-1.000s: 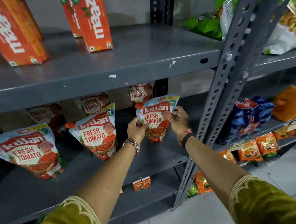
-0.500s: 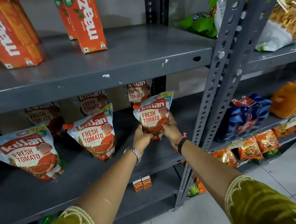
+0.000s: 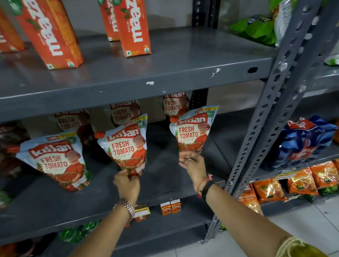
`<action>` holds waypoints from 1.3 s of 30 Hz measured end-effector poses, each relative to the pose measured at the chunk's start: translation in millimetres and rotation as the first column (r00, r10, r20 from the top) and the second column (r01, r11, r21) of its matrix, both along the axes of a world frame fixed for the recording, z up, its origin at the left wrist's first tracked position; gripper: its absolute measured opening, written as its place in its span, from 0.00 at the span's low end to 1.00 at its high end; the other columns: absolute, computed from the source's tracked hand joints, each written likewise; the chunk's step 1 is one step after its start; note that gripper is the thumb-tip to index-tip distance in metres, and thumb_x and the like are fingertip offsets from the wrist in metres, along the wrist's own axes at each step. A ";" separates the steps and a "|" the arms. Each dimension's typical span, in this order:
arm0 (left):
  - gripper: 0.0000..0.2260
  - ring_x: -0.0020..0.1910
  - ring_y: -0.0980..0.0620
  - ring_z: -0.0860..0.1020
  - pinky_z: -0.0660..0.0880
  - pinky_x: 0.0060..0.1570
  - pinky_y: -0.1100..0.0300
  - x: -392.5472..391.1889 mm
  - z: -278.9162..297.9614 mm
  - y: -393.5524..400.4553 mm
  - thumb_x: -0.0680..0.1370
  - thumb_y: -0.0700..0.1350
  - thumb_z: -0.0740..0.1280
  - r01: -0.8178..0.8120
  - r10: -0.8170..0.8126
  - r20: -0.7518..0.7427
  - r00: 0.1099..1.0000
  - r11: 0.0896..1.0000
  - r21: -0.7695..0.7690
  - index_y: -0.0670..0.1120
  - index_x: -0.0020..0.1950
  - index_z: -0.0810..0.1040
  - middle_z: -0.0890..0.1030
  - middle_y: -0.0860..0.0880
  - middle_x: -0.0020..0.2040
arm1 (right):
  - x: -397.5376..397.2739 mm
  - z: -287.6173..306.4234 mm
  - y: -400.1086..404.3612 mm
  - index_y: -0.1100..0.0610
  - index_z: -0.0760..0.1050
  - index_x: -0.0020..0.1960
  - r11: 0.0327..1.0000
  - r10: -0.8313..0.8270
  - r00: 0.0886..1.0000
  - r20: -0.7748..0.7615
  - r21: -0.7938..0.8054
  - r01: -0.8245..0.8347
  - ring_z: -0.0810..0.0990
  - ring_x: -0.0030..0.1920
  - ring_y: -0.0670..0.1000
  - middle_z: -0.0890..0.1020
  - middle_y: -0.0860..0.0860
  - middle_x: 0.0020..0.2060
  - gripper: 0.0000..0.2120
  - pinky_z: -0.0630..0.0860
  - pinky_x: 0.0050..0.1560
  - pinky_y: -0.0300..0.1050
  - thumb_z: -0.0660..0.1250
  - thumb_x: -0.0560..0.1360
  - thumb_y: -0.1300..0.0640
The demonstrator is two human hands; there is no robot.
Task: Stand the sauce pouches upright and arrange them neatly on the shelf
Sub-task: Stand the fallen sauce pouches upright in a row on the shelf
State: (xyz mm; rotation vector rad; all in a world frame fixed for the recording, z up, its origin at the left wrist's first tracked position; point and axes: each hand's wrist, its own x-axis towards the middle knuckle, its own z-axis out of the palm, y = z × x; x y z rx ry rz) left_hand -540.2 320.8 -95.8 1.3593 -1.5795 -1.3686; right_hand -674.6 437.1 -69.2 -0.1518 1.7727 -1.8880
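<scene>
Three tomato ketchup pouches stand in a front row on the grey middle shelf point(image 3: 163, 179): a left pouch point(image 3: 54, 160), a middle pouch point(image 3: 126, 146) and a right pouch point(image 3: 192, 133). More pouches point(image 3: 122, 113) stand behind them in shadow. My left hand point(image 3: 127, 182) grips the bottom of the middle pouch. My right hand point(image 3: 192, 162) holds the base of the right pouch. Both pouches stand upright, leaning slightly.
Orange juice cartons point(image 3: 131, 24) stand on the upper shelf. A perforated steel upright point(image 3: 263, 135) rises just right of my right hand. Blue drink packs point(image 3: 303, 141) and orange snack bags point(image 3: 301, 182) fill the neighbouring rack. Small boxes point(image 3: 170, 207) sit on the lower shelf.
My left hand has let go of the right pouch and moved left onto the bottom of the middle pouch. My right hand stays on the right pouch, lower at its base.
</scene>
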 end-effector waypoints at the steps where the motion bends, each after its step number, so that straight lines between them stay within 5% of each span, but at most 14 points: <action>1: 0.16 0.56 0.42 0.73 0.72 0.56 0.51 9.5 1.9 -10.9 0.72 0.33 0.63 -0.057 0.056 0.067 0.996 0.998 0.008 0.35 0.59 0.72 0.73 0.39 0.58 | 9.7 4.5 -13.0 0.64 0.77 0.51 0.997 0.070 0.997 0.026 -0.018 -0.069 0.77 0.55 0.57 0.78 0.61 0.53 0.15 0.75 0.61 0.52 0.53 0.75 0.73; 4: 0.27 0.69 0.42 0.65 0.65 0.66 0.50 21.4 16.6 -36.4 0.74 0.47 0.63 -0.021 0.015 0.033 0.999 0.984 0.177 0.41 0.71 0.62 0.64 0.40 0.72 | 34.2 21.0 -47.3 0.63 0.69 0.66 0.975 0.204 0.968 0.145 -0.118 -0.187 0.72 0.64 0.56 0.73 0.58 0.63 0.17 0.69 0.65 0.51 0.55 0.78 0.67; 7: 0.20 0.60 0.48 0.73 0.71 0.52 0.60 22.0 33.6 -46.8 0.77 0.48 0.57 0.203 -0.136 -0.243 0.960 0.940 0.274 0.45 0.68 0.66 0.74 0.47 0.63 | 55.6 33.4 -72.6 0.57 0.57 0.74 0.946 0.284 0.907 0.311 -0.245 -0.212 0.66 0.70 0.57 0.68 0.56 0.69 0.24 0.66 0.68 0.52 0.55 0.79 0.61; 13: 0.18 0.51 0.53 0.75 0.70 0.46 0.62 27.1 36.7 -51.1 0.78 0.48 0.53 0.298 -0.176 -0.387 0.905 0.912 0.283 0.44 0.67 0.67 0.74 0.43 0.63 | 71.7 38.2 -86.4 0.60 0.69 0.65 0.941 0.285 0.908 0.307 -0.270 -0.204 0.79 0.45 0.49 0.78 0.57 0.57 0.19 0.76 0.55 0.53 0.51 0.80 0.52; 18: 0.17 0.54 0.52 0.74 0.70 0.48 0.62 25.4 38.6 -57.7 0.78 0.47 0.52 0.342 -0.203 -0.409 0.889 0.890 0.301 0.45 0.65 0.68 0.73 0.42 0.65 | 70.2 46.6 -88.2 0.62 0.68 0.67 0.947 0.247 0.901 0.356 -0.285 -0.148 0.77 0.41 0.46 0.74 0.62 0.66 0.20 0.76 0.37 0.37 0.50 0.81 0.54; 20: 0.16 0.56 0.52 0.74 0.70 0.47 0.64 25.5 40.3 -55.6 0.79 0.47 0.51 0.369 -0.239 -0.404 0.883 0.885 0.284 0.47 0.65 0.67 0.73 0.44 0.63 | 67.5 51.0 -88.4 0.63 0.67 0.68 0.953 0.227 0.902 0.367 -0.276 -0.128 0.76 0.38 0.46 0.73 0.62 0.66 0.20 0.72 0.36 0.38 0.49 0.81 0.54; 23: 0.18 0.59 0.52 0.73 0.70 0.53 0.62 28.9 42.6 -56.3 0.79 0.46 0.50 0.401 -0.262 -0.422 0.868 0.871 0.283 0.50 0.68 0.65 0.69 0.44 0.70 | 69.6 52.2 -89.0 0.63 0.64 0.70 0.955 0.184 0.914 0.361 -0.284 -0.080 0.79 0.50 0.54 0.71 0.62 0.68 0.20 0.76 0.38 0.38 0.48 0.81 0.56; 25: 0.22 0.72 0.47 0.64 0.63 0.68 0.56 42.3 46.4 -60.1 0.80 0.46 0.48 0.397 -0.258 -0.421 0.870 0.871 0.288 0.50 0.74 0.56 0.61 0.45 0.75 | 77.2 46.4 -90.5 0.64 0.63 0.71 0.967 0.096 0.925 0.368 -0.254 0.001 0.73 0.66 0.59 0.71 0.61 0.68 0.20 0.75 0.53 0.42 0.48 0.81 0.59; 27: 0.23 0.76 0.44 0.57 0.55 0.74 0.52 56.5 39.7 -70.0 0.80 0.48 0.47 0.364 -0.219 -0.400 0.890 0.870 0.333 0.48 0.76 0.50 0.55 0.44 0.77 | 80.8 29.8 -90.8 0.64 0.67 0.67 0.978 -0.068 0.930 0.362 -0.158 0.133 0.77 0.58 0.58 0.76 0.59 0.59 0.18 0.74 0.55 0.48 0.51 0.80 0.63; 29: 0.23 0.74 0.43 0.60 0.56 0.74 0.51 77.8 32.8 -82.2 0.81 0.50 0.46 0.330 -0.225 -0.299 0.927 0.869 0.370 0.46 0.75 0.55 0.60 0.43 0.76 | 91.1 13.2 -94.7 0.60 0.74 0.52 0.976 -0.178 0.920 0.349 -0.058 0.211 0.76 0.40 0.51 0.77 0.56 0.47 0.12 0.76 0.50 0.50 0.53 0.78 0.66; 32: 0.21 0.65 0.45 0.71 0.64 0.62 0.56 128.3 29.3 -105.9 0.81 0.49 0.48 0.316 -0.296 -0.110 0.949 0.871 0.377 0.42 0.68 0.68 0.73 0.43 0.67 | 131.7 6.3 -112.5 0.56 0.72 0.37 0.972 -0.206 0.909 0.364 -0.034 0.233 0.76 0.45 0.57 0.77 0.53 0.39 0.15 0.75 0.57 0.53 0.53 0.76 0.69; 34: 0.14 0.53 0.47 0.76 0.67 0.50 0.59 158.4 31.0 -124.6 0.79 0.46 0.54 0.326 -0.338 -0.019 0.941 0.888 0.324 0.45 0.56 0.77 0.79 0.45 0.53 | 156.6 10.2 -129.7 0.60 0.74 0.40 0.980 -0.139 0.914 0.382 -0.078 0.182 0.78 0.51 0.62 0.79 0.58 0.43 0.15 0.74 0.60 0.55 0.52 0.76 0.71; 36: 0.10 0.45 0.47 0.77 0.68 0.41 0.58 179.8 27.7 -152.8 0.77 0.46 0.57 0.293 -0.317 0.060 0.946 0.922 0.255 0.49 0.40 0.76 0.79 0.47 0.42 | 179.6 17.0 -152.9 0.67 0.75 0.54 0.990 -0.030 0.929 0.369 -0.115 0.078 0.77 0.59 0.63 0.79 0.65 0.56 0.14 0.71 0.65 0.55 0.51 0.78 0.70; 39: 0.15 0.49 0.45 0.77 0.72 0.45 0.54 195.0 25.1 -190.4 0.68 0.55 0.58 0.199 -0.217 0.073 0.974 0.960 0.197 0.45 0.42 0.74 0.79 0.43 0.45 | 207.4 31.1 -184.9 0.64 0.63 0.70 0.983 0.128 0.937 0.323 -0.164 -0.078 0.65 0.72 0.59 0.67 0.61 0.71 0.20 0.66 0.69 0.52 0.50 0.80 0.64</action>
